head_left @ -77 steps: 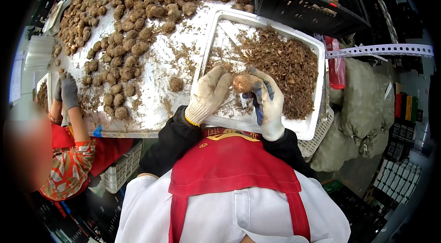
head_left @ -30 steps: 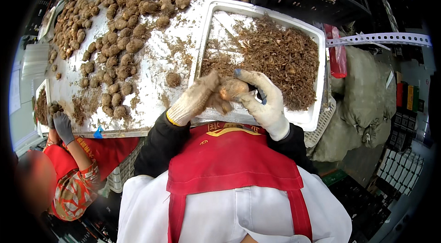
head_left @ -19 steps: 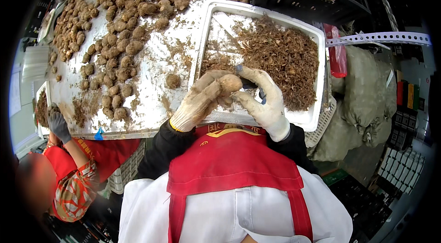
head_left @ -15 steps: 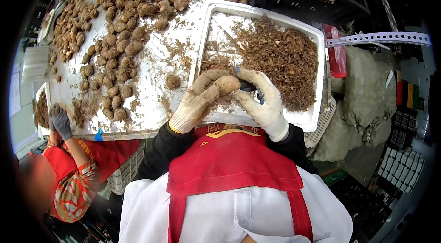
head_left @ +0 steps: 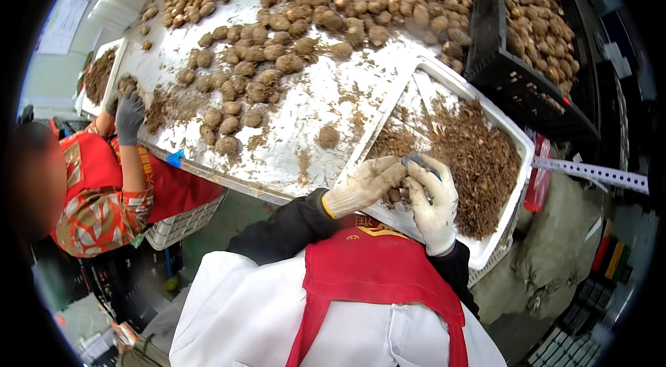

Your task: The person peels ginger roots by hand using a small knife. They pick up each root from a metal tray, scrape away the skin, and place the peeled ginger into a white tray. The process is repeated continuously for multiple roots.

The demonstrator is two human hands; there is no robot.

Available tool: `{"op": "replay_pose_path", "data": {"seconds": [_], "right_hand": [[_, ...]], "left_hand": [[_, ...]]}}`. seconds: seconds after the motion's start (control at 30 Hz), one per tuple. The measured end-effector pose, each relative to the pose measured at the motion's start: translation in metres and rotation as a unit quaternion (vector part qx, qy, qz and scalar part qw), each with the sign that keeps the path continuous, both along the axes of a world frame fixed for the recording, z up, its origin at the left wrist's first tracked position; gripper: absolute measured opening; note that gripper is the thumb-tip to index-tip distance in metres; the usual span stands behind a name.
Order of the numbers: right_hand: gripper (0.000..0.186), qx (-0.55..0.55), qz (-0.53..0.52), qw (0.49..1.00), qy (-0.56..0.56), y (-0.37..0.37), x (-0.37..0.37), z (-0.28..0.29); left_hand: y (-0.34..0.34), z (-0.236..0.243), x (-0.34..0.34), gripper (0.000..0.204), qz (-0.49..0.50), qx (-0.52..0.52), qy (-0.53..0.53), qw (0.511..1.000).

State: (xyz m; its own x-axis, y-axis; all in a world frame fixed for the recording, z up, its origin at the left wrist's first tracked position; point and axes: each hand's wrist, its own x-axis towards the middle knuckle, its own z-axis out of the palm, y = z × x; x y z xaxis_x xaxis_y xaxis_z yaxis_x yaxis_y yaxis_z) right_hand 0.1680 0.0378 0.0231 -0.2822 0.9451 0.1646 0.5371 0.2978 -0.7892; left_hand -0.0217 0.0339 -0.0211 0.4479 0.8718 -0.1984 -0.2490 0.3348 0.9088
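Observation:
Both my hands wear pale, soiled knitted gloves and meet over the near left corner of a white foam tray (head_left: 525,159). My left hand (head_left: 366,185) is closed, its fingers pressed together around a small brown taro (head_left: 395,195) that is mostly hidden. Close against it, my right hand (head_left: 433,206) curls its fingers inward. Something dark blue (head_left: 420,161) shows at the right fingertips, too small to name. Brown fibrous peelings (head_left: 479,166) fill much of the tray. One loose taro (head_left: 328,136) lies on the metal table (head_left: 277,166) left of the tray.
Many hairy taros (head_left: 257,62) spread over the table's far and left parts. A black crate (head_left: 513,86) of taros stands at the far right, beside sacks (head_left: 555,249). At left, a co-worker's gloved hand (head_left: 130,117) works near another tray (head_left: 114,65).
The view has turned, shifting the table and tray rightward and bringing more of the crate into sight. My left hand's fingers now point toward the right hand, and the held taro is less visible.

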Motion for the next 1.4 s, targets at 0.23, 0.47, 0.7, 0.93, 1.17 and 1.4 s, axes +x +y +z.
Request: {"op": "replay_pose_path", "data": {"seconds": [0.23,0.47,0.7,0.93,1.17,1.4], "right_hand": [[0.027,-0.128,-0.068,0.975,0.167,0.025,-0.007,0.007],[0.057,-0.177,0.068,0.955,0.228,0.030,0.001,0.003],[0.053,-0.106,0.041,0.990,0.080,0.017,-0.009,0.002],[0.049,-0.081,0.014,0.995,0.057,0.008,-0.013,-0.007],[0.049,-0.096,0.025,0.994,0.039,0.004,-0.006,-0.006],[0.052,-0.208,0.009,0.966,0.151,0.005,-0.006,-0.004]], "left_hand": [[0.001,0.008,-0.006,0.056,0.036,-0.010,-0.073,0.997],[-0.003,-0.003,-0.008,0.075,0.043,-0.158,-0.250,0.954],[-0.003,-0.006,-0.016,0.039,0.102,-0.082,-0.042,0.991],[-0.003,0.032,-0.011,0.031,0.124,-0.020,0.091,0.988],[0.007,0.022,-0.022,0.024,0.069,-0.014,0.124,0.990],[0.003,0.021,-0.022,0.026,0.108,-0.033,0.082,0.990]]}}
